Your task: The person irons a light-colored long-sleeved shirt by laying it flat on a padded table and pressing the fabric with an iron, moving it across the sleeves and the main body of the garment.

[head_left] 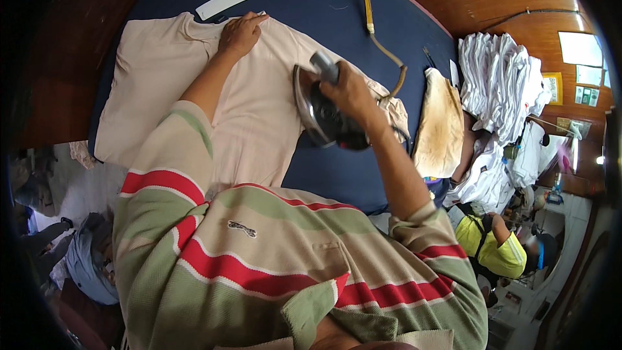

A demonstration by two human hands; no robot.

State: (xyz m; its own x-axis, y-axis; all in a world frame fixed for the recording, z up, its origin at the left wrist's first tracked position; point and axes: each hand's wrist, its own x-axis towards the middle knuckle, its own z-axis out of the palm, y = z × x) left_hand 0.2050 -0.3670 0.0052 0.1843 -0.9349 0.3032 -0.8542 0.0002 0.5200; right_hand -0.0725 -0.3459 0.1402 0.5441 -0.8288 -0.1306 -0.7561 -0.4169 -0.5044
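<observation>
A pale pink shirt [259, 113] lies spread flat on a dark blue ironing table [304, 0]. My left hand [240, 34] presses down on the shirt near its collar, fingers flat on the cloth. My right hand [350, 94] grips the handle of a heavy metal iron [321, 116], which is tipped up on its side at the shirt's right edge with its shiny soleplate facing left. A thick cord [379, 42] runs from the iron up across the table.
A white flat tag or card [221, 3] lies on the table above the collar. A scorched beige pad [439, 123] rests at the table's right end. A tall stack of white folded garments [502, 84] stands to the right. Another person in a yellow top [495, 249] sits at lower right.
</observation>
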